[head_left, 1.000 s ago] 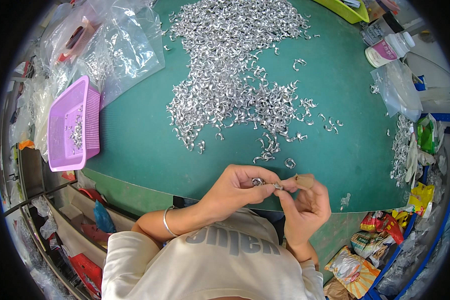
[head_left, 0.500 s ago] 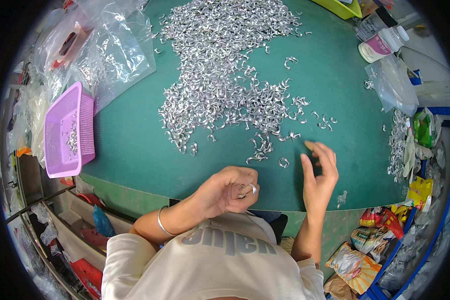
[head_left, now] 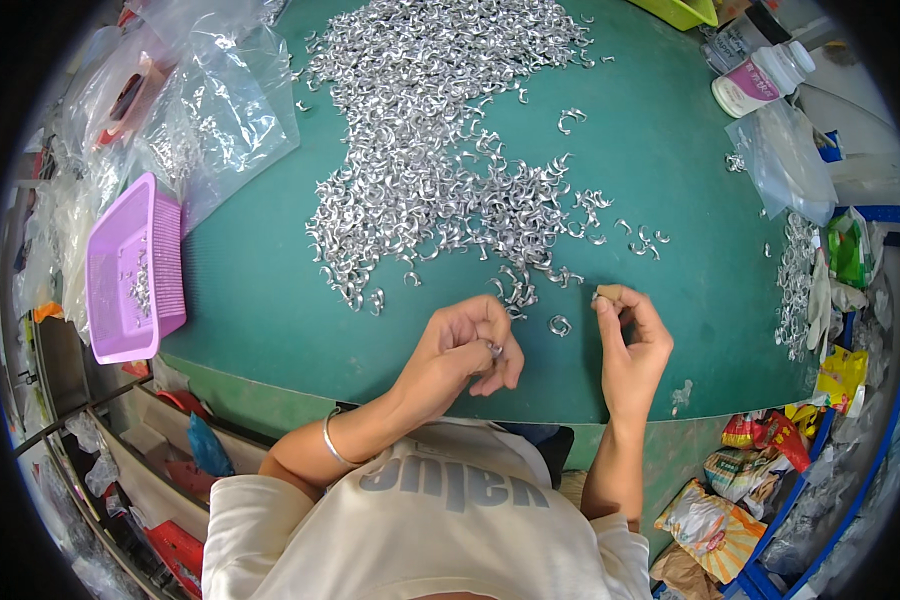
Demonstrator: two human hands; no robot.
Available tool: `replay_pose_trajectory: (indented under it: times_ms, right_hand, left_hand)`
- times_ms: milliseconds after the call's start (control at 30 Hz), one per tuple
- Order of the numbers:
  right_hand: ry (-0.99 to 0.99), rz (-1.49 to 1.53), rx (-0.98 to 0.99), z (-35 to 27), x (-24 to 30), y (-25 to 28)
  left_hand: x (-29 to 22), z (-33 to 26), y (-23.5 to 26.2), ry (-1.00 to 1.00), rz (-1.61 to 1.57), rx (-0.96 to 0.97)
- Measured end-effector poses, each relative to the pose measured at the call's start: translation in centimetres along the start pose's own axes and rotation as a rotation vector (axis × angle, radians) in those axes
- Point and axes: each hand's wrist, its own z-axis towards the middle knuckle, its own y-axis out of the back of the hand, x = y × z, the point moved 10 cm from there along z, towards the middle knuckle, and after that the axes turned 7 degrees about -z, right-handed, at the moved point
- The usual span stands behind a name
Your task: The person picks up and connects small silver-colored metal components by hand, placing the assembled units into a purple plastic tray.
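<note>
Small curved silver metal pieces (head_left: 400, 160) lie in a big heap that spreads from the far edge toward the middle of the green table (head_left: 700, 200). My left hand (head_left: 458, 350) is closed in front of the heap's near end, with a curved metal piece (head_left: 494, 350) showing between thumb and fingers. To its right, my right hand (head_left: 635, 350) pinches thumb and forefinger together just above the table; a small silver piece shows at the tips. A lone ring-shaped metal piece (head_left: 559, 325) rests on the table between my hands.
A lilac plastic basket (head_left: 170, 280) with some metal pieces stands at the left edge, below clear plastic bags (head_left: 235, 120). More metal pieces (head_left: 795, 290) lie along the right edge. A white bottle (head_left: 760, 80) and a yellow-green tray (head_left: 685, 10) are at the far right.
My right hand's thumb and forefinger have come together on a small metal piece. My left hand has turned and lifted slightly away from me, with its metal piece still in it.
</note>
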Motion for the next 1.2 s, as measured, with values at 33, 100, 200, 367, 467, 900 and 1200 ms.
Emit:
replay_pose_trajectory:
  times_ms: [33,100,200,367,467,900,1200]
  right_hand:
    - [-0.087,0.159,0.019,-0.3,-0.5,-0.3]
    - [-0.189,0.338,0.069,-1.2,-0.4,-1.0]
    - [-0.2,0.387,0.165,-2.4,0.9,-1.9]
    - [-0.157,0.53,0.262,-3.5,2.2,-2.7]
    - [-0.196,0.622,0.292,-3.9,2.3,-3.0]
    - [-0.295,0.843,0.333,-5.2,2.1,-4.0]
    - [-0.24,0.925,0.32,-5.4,2.6,-4.3]
  left_hand:
    - [-0.2,0.1,-0.1,-0.031,-0.015,0.011]
    - [-0.6,0.3,-0.4,-0.091,-0.046,0.03]
    - [-1.8,-0.3,-1.7,-0.251,0.242,-0.044]
    - [-1.7,-0.7,-1.9,-0.209,0.252,-0.033]
    - [-1.6,-0.8,-1.5,-0.171,0.265,-0.059]
    - [-1.9,-1.6,-1.9,-0.172,0.238,-0.029]
    - [-1.1,-1.6,-1.5,-0.05,0.169,-0.05]
